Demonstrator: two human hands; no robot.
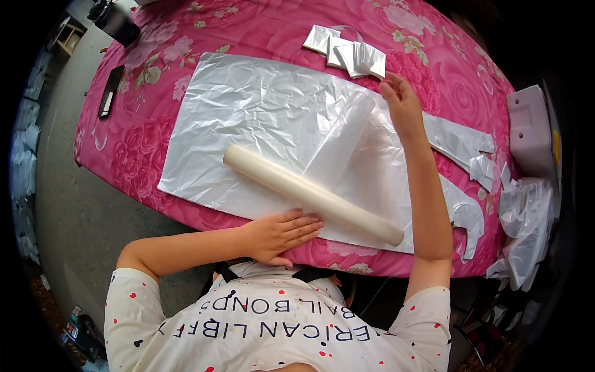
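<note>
My left hand [282, 235] lies flat, fingers stretched, on the near edge of a large crinkled silvery-white plastic bag [217, 124]. Just beyond its fingertips a long cream-coloured roll or tube [313, 195] rests slantwise across the plastic. My right hand [403, 102] reaches to the far side, its fingers loosely bent and apart. Its fingertips come to the near corner of a fanned group of small folded plastic packets [356, 57]; whether they touch cannot be made out. A thin translucent fold [341, 139] of the plastic stands up between the roll and my right arm.
A pink flowered cloth [142, 149] covers the table. Cut plastic with handle shapes [468, 217] lies at the right. Beyond the right edge are a white plastic box [532, 127] and hanging clear bags [524, 229]. A phone-like black object [111, 92] and a dark cup [118, 28] stand left.
</note>
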